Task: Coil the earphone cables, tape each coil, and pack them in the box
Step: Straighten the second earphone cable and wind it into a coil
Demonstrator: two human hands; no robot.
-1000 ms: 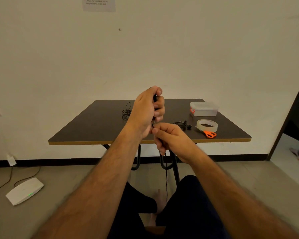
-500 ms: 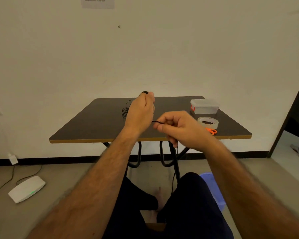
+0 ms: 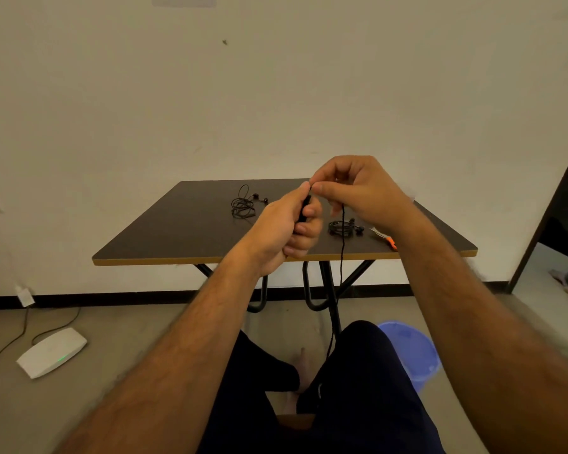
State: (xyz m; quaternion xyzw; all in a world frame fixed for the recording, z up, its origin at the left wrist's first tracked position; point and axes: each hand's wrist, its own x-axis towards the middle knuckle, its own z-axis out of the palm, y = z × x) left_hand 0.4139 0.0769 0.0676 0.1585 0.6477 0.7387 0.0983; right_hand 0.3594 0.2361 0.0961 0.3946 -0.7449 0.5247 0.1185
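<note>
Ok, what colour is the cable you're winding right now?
Black. The cable hangs from the right hand, clearest in the head view.

arms: bare to past the elbows, hairy, no sleeves
legs (image 3: 368,388): dark navy trousers, below the hands
foot (image 3: 300,365): bare

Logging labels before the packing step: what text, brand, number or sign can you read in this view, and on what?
None can be read.
White paper sheet on the wall: cut off by the top edge and blurred, no print legible.
White flat device on the floor: a green light, no lettering visible.
</note>
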